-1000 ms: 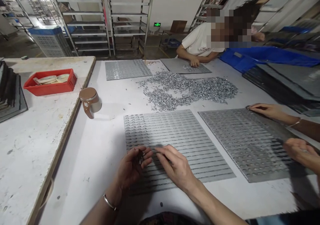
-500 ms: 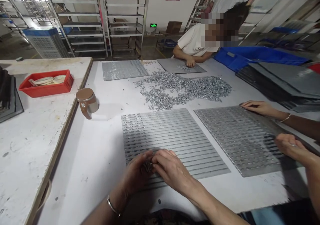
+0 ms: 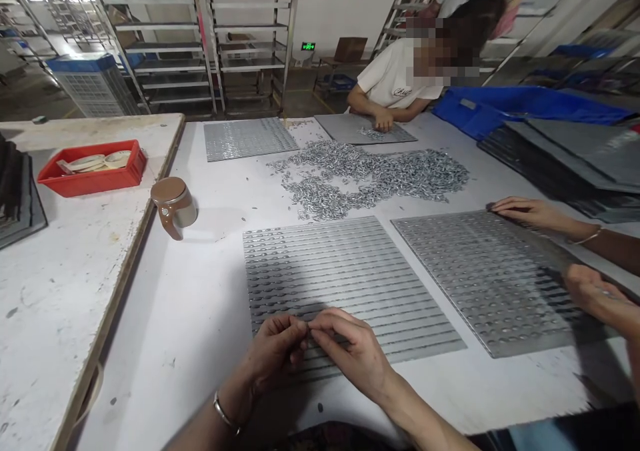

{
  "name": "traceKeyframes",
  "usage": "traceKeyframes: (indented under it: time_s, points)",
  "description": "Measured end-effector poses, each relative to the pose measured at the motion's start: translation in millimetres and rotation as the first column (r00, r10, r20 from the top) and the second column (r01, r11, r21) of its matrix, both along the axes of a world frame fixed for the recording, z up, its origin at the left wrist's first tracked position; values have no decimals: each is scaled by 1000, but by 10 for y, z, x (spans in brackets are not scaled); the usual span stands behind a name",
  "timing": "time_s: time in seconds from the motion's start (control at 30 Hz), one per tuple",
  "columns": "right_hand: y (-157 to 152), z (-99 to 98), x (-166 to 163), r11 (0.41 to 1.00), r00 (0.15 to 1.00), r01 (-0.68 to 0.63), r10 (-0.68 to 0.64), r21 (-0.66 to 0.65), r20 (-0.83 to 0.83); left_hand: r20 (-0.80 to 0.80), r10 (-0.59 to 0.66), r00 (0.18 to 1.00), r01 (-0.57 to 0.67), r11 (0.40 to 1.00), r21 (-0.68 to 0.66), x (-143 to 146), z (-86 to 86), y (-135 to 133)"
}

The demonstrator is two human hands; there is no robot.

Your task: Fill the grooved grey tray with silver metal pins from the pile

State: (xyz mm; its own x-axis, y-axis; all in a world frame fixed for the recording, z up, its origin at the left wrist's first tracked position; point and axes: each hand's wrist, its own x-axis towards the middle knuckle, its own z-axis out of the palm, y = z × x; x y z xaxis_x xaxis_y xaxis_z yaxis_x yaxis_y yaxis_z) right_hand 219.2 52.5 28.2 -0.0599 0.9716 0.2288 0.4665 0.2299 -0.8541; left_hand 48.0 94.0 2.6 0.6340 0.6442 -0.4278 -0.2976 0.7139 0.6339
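Hands: my left hand point(image 3: 277, 345) and right hand point(image 3: 351, 349) meet fingertip to fingertip, both pinched closed. What lies in the pinch is too small to tell.
Position: both hands hover over the near-left part of the slotted tray point(image 3: 350, 277), which lies flat on the desk point(image 3: 200, 304) straight ahead of me.
Open room, left: the desk is bare from the tray's left edge to the seam with the side desk point(image 3: 55, 284). A brown mug point(image 3: 175, 207) stands near that seam.
Open room, right: tight. A co-worker's tray point(image 3: 480, 271) lies just beside mine with a narrow gap between, and a co-worker's hand point(image 3: 525, 212) rests on its far corner.
Change: half a second ago my hands were cupped together lower, at the tray's near edge. A second ago they were apart, with dark pieces showing in the left palm.
Beyond the tray: a loose pile of metal pieces point(image 3: 373, 174) spreads just past its far edge.
Far desk: a far-left tray point(image 3: 249, 139) and a far tray point(image 3: 365, 129). A seated person point(image 3: 395, 81) has a hand on the latter.
Side desk: a red bin point(image 3: 93, 171) sits near its far edge.
Room: steel racks point(image 3: 165, 37) stand at the back and a blue crate point(image 3: 500, 107) at far right.
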Motion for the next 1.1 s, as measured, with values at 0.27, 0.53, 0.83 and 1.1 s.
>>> traceKeyframes:
  time_s: [0.27,0.53,0.83,1.1]
  points:
    - [-68,121,59,885,956,-129,-9,-447,-294,-147,-72,987,85,993,84,-13,89,-8]
    - [-5,-99,93,900,996,16,-51,-435,-68,-110,309,945,-306,951,41,-238,275,252]
    - [158,-221,-85,930,903,51,113,-365,415,-64,430,901,-429,903,26,-340,263,340]
    - [181,-306,-39,921,931,164,-25,-355,365,90,318,944,-289,927,-240,-210,252,282]
